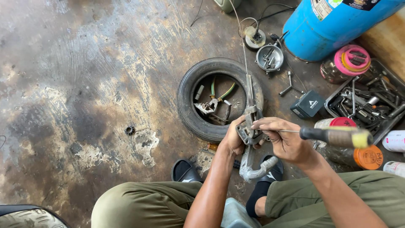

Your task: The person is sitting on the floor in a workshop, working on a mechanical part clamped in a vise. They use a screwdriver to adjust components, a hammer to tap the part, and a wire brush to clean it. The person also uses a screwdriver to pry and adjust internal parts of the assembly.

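Floor's a stained, greasy concrete slab (pixel 84 84). A small tyre (pixel 190 84) lies flat on it with pliers (pixel 211 103) and odd bits inside. Top right there's a big blue cylinder (pixel 333 25), a pink-lidded jar (pixel 348 63), and a metal tray (pixel 394 80) full of tools. Little black box (pixel 307 104) sits between tyre and tray, and a small sprocket (pixel 130 130) lies alone to the tyre's left.
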